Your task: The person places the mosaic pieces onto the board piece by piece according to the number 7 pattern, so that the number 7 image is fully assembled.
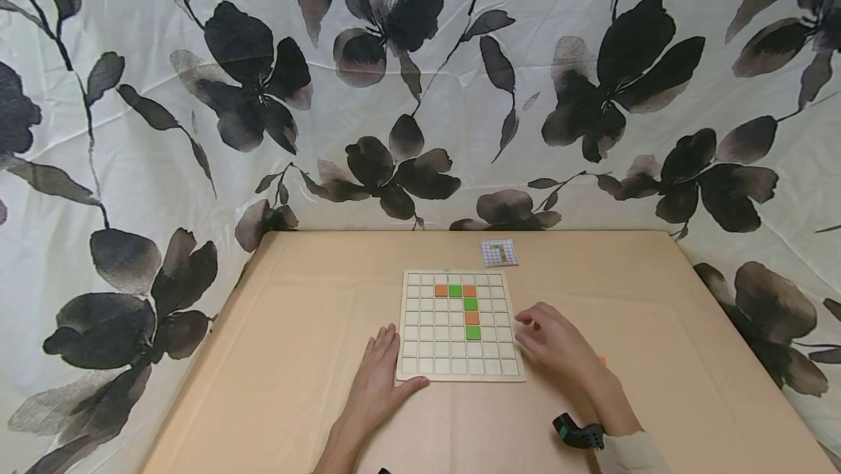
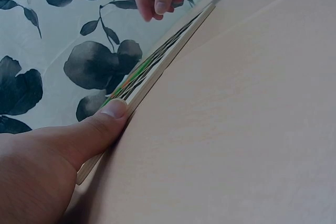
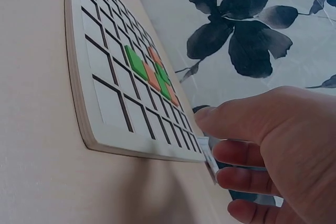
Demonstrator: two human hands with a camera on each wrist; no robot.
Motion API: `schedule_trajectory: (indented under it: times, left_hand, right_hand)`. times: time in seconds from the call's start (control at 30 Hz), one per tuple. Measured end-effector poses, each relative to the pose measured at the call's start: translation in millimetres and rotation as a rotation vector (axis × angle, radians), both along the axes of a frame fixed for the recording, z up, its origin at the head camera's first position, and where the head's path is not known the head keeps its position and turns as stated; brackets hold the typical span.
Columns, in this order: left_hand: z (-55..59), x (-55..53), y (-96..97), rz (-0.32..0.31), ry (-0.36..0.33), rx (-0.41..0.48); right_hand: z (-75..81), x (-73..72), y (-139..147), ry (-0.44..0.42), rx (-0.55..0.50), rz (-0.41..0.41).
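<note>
A pale wooden grid board (image 1: 427, 367) lies on the table, with several green tiles (image 1: 455, 291) and orange tiles (image 1: 441, 291) in its cells. They form a short row that turns down into a column. My left hand (image 1: 376, 380) rests at the board's near left corner, fingers straight along the left side and thumb on the front edge. Beside the right edge hovers my right hand (image 1: 557, 339), its fingers loosely bent. In the right wrist view its thumb (image 3: 236, 116) stands apart from the fingers, and nothing shows between them.
Behind the board lies a small card (image 1: 499, 253) printed with a grid pattern. A bit of orange (image 1: 602, 361) peeks out past my right wrist, mostly hidden. Floral cloth (image 1: 394, 94) hangs behind the table (image 1: 296, 299). A black device (image 1: 578, 432) is strapped to the right wrist.
</note>
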State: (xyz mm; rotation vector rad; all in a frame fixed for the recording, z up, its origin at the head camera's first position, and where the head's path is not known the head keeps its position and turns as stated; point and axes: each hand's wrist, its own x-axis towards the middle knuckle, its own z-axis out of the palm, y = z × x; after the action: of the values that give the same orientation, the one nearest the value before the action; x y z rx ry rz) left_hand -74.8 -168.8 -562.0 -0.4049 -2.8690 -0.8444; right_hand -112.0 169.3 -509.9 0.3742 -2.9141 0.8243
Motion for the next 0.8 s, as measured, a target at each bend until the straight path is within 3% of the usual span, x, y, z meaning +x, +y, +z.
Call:
schedule_trajectory:
  times: [0.8]
  left_hand:
    - [1.7,2.0,-1.2,-0.007,0.0,-0.002]
  right_hand:
    - [-1.3,8.6,29.1,0.027,0.014,-0.022]
